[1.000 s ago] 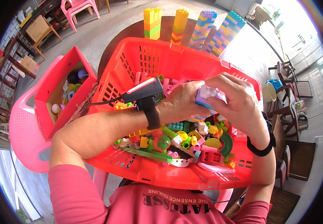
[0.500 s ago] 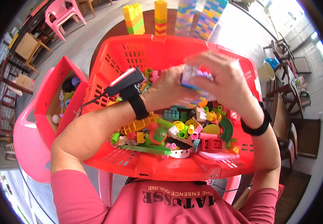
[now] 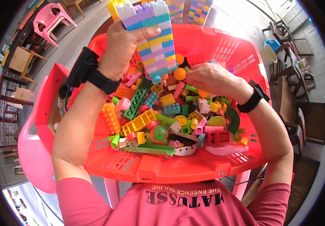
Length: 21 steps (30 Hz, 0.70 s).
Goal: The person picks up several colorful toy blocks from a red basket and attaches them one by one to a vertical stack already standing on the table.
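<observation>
My left hand [image 3: 120, 47] is closed around a tall tower of toy building bricks [image 3: 157, 41] in lilac, turquoise, yellow and white. The tower leans over the far part of a red plastic basket [image 3: 147, 171], studs up. My right hand [image 3: 216, 77] is low in the basket, at the pile's right side, fingers curled together near an orange ball [image 3: 179, 74]. Its fingertips are hidden, so what they grip cannot be made out. About the hands lie mixed bricks, including a long green brick [image 3: 138, 100] and a turquoise brick [image 3: 171, 109].
Behind the basket stand more brick towers [image 3: 199, 12], partly hidden. On the left, a red box [image 3: 49, 107] with toys rests on a pink chair [image 3: 34, 162]. Wooden chairs [image 3: 279, 30] and a pale bin [image 3: 269, 54] are at the right.
My hands have parted. The left one has carried the brick tower up and left, while the right one has let go of it and dropped to the loose bricks.
</observation>
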Available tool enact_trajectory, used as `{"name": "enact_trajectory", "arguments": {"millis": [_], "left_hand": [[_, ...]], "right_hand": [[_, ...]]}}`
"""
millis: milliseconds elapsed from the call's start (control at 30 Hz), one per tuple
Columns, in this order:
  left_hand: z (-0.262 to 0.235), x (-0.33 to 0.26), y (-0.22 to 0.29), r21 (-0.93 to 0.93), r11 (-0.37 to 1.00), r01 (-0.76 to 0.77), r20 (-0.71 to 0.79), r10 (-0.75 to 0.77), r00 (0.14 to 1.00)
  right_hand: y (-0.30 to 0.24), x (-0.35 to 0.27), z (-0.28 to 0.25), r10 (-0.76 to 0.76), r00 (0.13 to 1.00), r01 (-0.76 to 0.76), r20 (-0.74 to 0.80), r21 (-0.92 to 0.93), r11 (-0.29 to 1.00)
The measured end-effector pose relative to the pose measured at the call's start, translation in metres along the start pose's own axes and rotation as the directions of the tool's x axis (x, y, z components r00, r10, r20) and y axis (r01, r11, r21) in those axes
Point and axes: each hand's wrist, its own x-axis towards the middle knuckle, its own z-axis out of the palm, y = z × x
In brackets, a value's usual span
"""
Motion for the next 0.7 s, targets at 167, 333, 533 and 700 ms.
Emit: {"name": "enact_trajectory", "arguments": {"millis": [167, 333, 533, 700], "left_hand": [[0.005, -0.004, 0.002, 0.048, 0.996, -0.081, 0.027, 0.080, 0.996], [0.003, -0.004, 0.001, 0.055, 0.998, -0.005, 0.061, 0.002, 0.998], [0.002, -0.003, -0.002, 0.129, 0.989, -0.070, 0.053, 0.063, 0.997], [0.000, 0.000, -0.002, 0.123, 0.983, -0.135, 0.002, 0.136, 0.991]], "right_hand": [[-0.008, -0.008, -0.004, 0.028, 0.959, -0.012, 0.281, -0.056, 0.998], [-0.008, -0.015, -0.006, 0.135, 0.936, -0.059, 0.325, -0.232, 0.971], [-0.001, -0.017, -0.002, 0.216, 0.954, -0.132, 0.208, -0.355, 0.926], [0.023, -0.025, -0.034, 0.322, 0.945, -0.322, -0.050, -0.298, 0.899]]}}
